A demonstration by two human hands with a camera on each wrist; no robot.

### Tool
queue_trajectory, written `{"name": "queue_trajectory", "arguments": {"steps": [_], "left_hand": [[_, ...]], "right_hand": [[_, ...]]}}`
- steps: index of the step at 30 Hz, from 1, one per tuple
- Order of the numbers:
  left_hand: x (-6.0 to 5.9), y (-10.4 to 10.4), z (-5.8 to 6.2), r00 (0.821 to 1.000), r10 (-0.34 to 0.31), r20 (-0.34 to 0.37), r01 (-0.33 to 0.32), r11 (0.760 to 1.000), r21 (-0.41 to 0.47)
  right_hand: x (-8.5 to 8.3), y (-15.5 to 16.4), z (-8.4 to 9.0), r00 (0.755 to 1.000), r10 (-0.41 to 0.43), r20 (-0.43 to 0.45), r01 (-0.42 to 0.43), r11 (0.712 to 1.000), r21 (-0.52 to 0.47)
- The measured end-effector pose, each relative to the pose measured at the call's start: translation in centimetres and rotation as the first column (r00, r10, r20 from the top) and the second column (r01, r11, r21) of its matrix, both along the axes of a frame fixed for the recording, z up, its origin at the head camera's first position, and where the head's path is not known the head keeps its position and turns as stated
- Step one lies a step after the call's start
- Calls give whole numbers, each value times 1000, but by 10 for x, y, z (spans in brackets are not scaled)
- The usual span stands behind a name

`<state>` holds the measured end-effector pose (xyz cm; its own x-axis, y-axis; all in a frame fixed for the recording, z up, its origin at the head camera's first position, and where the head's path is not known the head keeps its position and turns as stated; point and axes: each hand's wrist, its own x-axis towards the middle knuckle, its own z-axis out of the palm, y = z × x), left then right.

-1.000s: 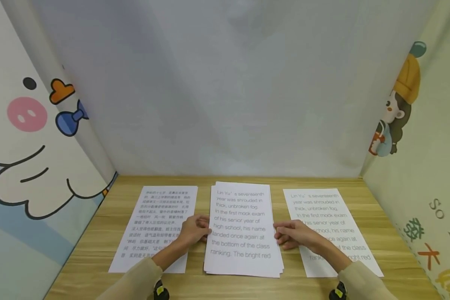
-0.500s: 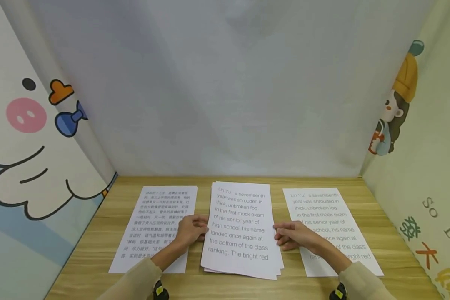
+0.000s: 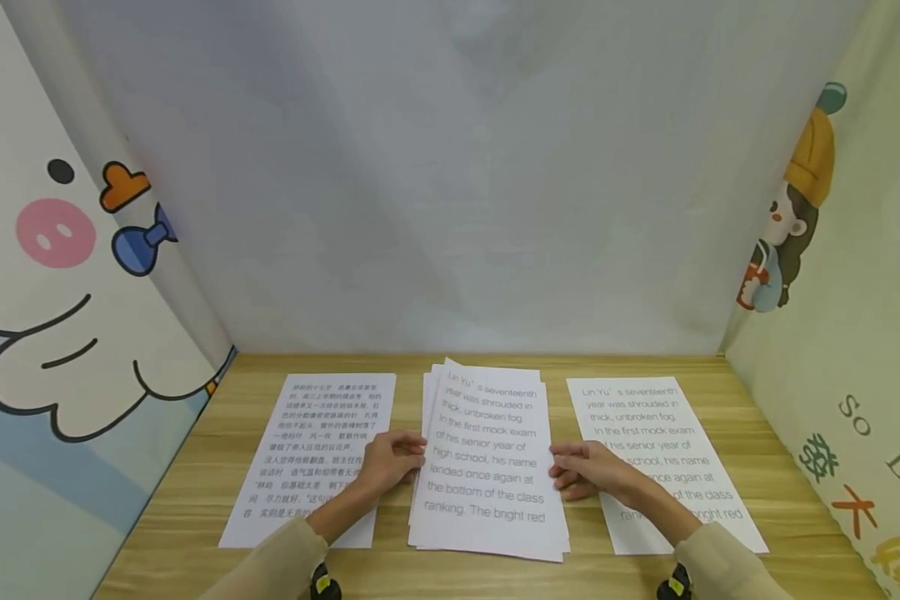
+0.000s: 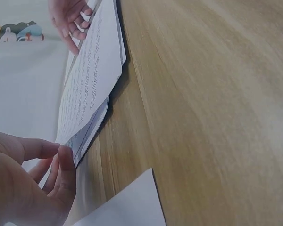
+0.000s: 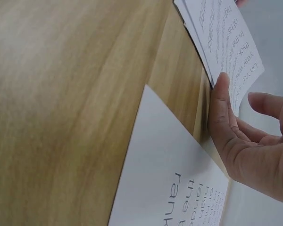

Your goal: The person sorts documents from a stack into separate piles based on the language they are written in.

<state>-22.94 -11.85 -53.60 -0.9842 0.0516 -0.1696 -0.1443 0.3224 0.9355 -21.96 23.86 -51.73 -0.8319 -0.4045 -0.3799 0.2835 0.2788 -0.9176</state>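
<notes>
In the middle of the table lies a loose stack of printed paper sheets (image 3: 486, 458). Its top sheet (image 4: 85, 84) carries English text, sits slightly turned on those below and is lifted along its left edge. My left hand (image 3: 390, 462) pinches that edge between thumb and finger, as the left wrist view shows. At the right edge of the stack, my right hand (image 3: 588, 469) touches the paper with its fingertips. In the right wrist view its thumb (image 5: 262, 102) stands apart from the fingers, with no sheet gripped between them.
On the left lies a paper with Chinese text (image 3: 307, 442), partly under my left forearm. On the right lies another English page (image 3: 637, 408), partly covered by my right hand. A pale curtain (image 3: 450, 208) hangs behind the wooden table (image 3: 165, 533); patterned cloths flank it.
The top sheet first shifted a little left, then back right, and now sits more turned, its upper left corner sticking out past the stack. The right hand has hardly moved.
</notes>
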Motion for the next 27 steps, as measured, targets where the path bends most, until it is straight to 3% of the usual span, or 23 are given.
{"name": "queue_trajectory", "arguments": {"steps": [6, 13, 23, 27], "left_hand": [[0, 8, 0, 998, -46, 36, 44, 998, 49], [-2, 15, -1, 996, -44, 78, 39, 997, 65], [-1, 4, -4, 998, -11, 54, 16, 995, -93], [0, 1, -4, 997, -16, 70, 22, 997, -79]], "right_hand": [[1, 3, 3, 999, -32, -2, 32, 999, 31], [1, 6, 4, 998, -57, 10, 57, 998, 39], [2, 1, 2, 1000, -27, -1, 27, 1000, -10], [1, -3, 1, 999, -48, -25, 48, 999, 18]]}}
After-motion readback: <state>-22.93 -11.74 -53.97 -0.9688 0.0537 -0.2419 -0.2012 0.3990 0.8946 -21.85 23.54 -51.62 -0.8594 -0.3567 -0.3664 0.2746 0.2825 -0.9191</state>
